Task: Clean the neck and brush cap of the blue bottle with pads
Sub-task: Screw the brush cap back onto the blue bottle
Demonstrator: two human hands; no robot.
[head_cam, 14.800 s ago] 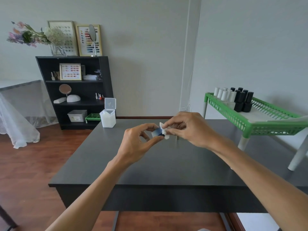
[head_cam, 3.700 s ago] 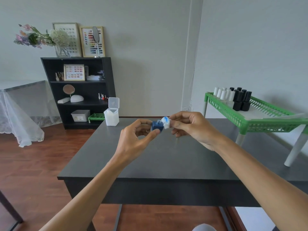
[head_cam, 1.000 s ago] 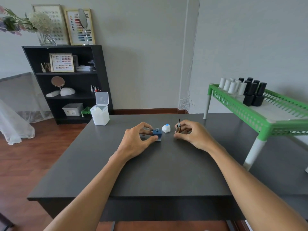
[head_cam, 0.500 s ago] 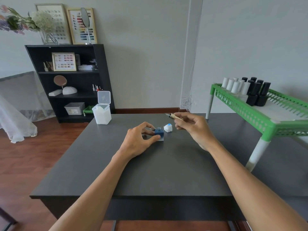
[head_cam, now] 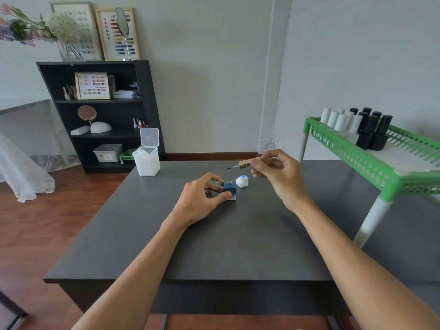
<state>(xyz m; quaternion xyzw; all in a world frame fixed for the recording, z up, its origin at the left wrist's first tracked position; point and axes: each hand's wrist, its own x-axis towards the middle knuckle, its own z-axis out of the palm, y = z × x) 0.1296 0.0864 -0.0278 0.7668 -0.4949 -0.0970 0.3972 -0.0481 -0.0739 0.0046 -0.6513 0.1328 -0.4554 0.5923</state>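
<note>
**Clerk A:** Between the two hands, on the dark grey table (head_cam: 214, 246): item one, a small square blue glass bottle (head_cam: 229, 187), upright, uncapped, threaded neck bare. Holder?

**Clerk B:** The left hand (head_cam: 202, 198), thumb and fingers curled round the bottle's sides. Its near left face is hidden behind the thumb; a pale patch shows under its base, too small to identify.

**Clerk A:** Item two?

**Clerk B:** A crumpled white cotton pad (head_cam: 242, 181) with a blue stain on top, lying just beside the bottle on its right, below the right hand (head_cam: 278, 172). Whether pad and bottle touch cannot be told.

**Clerk A:** Item three?

**Clerk B:** A gold brush cap with a thin dark brush (head_cam: 242, 164), pinched by the right hand's thumb and fingertips, held almost level above the pad, bristles pointing left. The cap's rear end is covered by the fingers.

**Clerk A:** Beyond the left hand?

**Clerk B:** A translucent white plastic pad box (head_cam: 146, 160), lid flipped up, white contents indistinct. Right of the right hand, a green plastic rack (head_cam: 357, 160) carrying white and black bottles (head_cam: 357, 125), cut off at the frame edge.
</note>
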